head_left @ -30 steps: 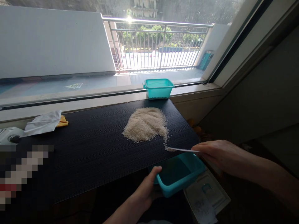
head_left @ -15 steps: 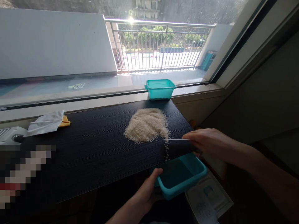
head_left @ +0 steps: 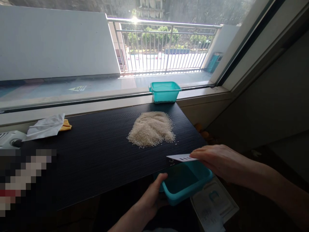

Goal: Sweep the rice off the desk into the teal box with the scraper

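A heap of rice [head_left: 151, 129] lies on the dark ribbed tabletop [head_left: 96, 154]. My right hand [head_left: 216, 159] pinches a thin white card [head_left: 181, 157], held flat at the table's near edge, a few loose grains beside it. Just below that edge my left hand [head_left: 151, 198] grips the near rim of a teal plastic tub [head_left: 185, 182], holding it under the table edge beneath the card.
A second teal tub [head_left: 164, 91] stands on the window sill behind the rice. A crumpled white cloth [head_left: 43, 127] over something yellow lies at the table's back left, near a grey device [head_left: 9, 139]. A clear lidded container [head_left: 213, 203] sits on the floor under the held tub.
My right hand drew the card back from the rice heap to the table's near edge, dragging loose grains toward the tub. The left hand and tub barely moved.
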`<state>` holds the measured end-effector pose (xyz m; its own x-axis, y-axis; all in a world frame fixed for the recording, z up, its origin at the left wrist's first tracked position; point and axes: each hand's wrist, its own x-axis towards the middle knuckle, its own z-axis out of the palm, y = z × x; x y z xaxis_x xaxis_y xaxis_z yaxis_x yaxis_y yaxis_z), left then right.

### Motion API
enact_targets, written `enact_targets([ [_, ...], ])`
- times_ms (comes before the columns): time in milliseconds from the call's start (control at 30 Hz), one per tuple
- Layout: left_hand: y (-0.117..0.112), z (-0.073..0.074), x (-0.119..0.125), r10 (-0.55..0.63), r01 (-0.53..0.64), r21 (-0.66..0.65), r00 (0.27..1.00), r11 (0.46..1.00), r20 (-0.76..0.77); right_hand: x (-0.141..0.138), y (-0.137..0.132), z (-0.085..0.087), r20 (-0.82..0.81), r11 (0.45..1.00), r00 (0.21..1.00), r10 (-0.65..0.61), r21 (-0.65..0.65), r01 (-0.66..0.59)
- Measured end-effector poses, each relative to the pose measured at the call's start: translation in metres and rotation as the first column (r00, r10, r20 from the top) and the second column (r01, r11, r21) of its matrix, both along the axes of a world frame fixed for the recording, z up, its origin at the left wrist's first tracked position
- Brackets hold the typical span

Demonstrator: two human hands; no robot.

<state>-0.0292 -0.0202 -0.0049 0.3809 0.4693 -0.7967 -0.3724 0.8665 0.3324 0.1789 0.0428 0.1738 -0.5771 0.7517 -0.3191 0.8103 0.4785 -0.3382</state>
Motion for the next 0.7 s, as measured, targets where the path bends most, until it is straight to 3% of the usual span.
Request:
enact_targets([
  [167, 0.0, -0.001, 0.0, -0.009, 0.009, 0.013, 1.0, 1.0, 0.02, 0.005, -0.017, 0.004, -0.044, 1.0, 0.999, -0.017, -0.016, 0.017],
  [433, -0.001, -0.002, 0.0, 0.009, -0.009, -0.007, 1.0, 1.0, -0.01, -0.011, 0.011, 0.004, 0.012, 0.998, 1.0, -0.022, 0.052, 0.021],
  [700, 0.0, -0.002, -0.002, -0.022, 0.022, 0.015, 1.0, 1.0, 0.013, 0.008, -0.023, -0.001, -0.057, 1.0, 0.998, -0.003, -0.019, 0.002],
])
